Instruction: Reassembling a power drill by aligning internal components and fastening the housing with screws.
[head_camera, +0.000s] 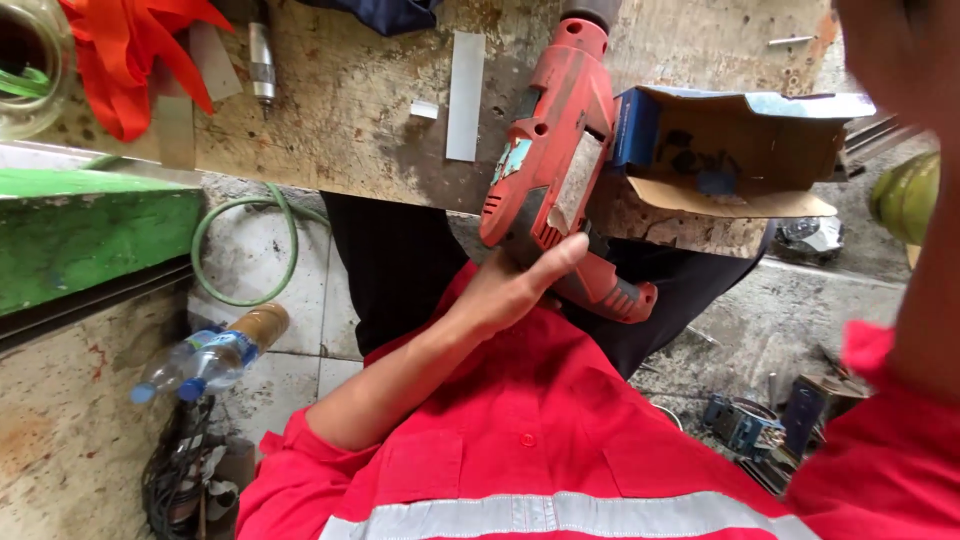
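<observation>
My left hand (510, 290) grips the handle of a red power drill (560, 130), thumb up along its side. The drill rests against the front edge of a worn wooden workbench (350, 110), nose pointing away from me. Just right of the drill an open blue-and-brown cardboard box (740, 150) lies on the bench, small dark parts inside. My right arm (915, 220) rises along the right edge, blurred and close to the camera; its hand is not clearly visible. I wear a red shirt with a reflective stripe.
On the bench lie a white strip (466, 95), a small white piece (424, 110), a metal cylinder (262, 60), orange gloves (130, 60) and a glass jar (25, 60). Below are a green hose (240, 250), a plastic bottle (215, 355), a green ledge (90, 230) and blue parts (740, 425).
</observation>
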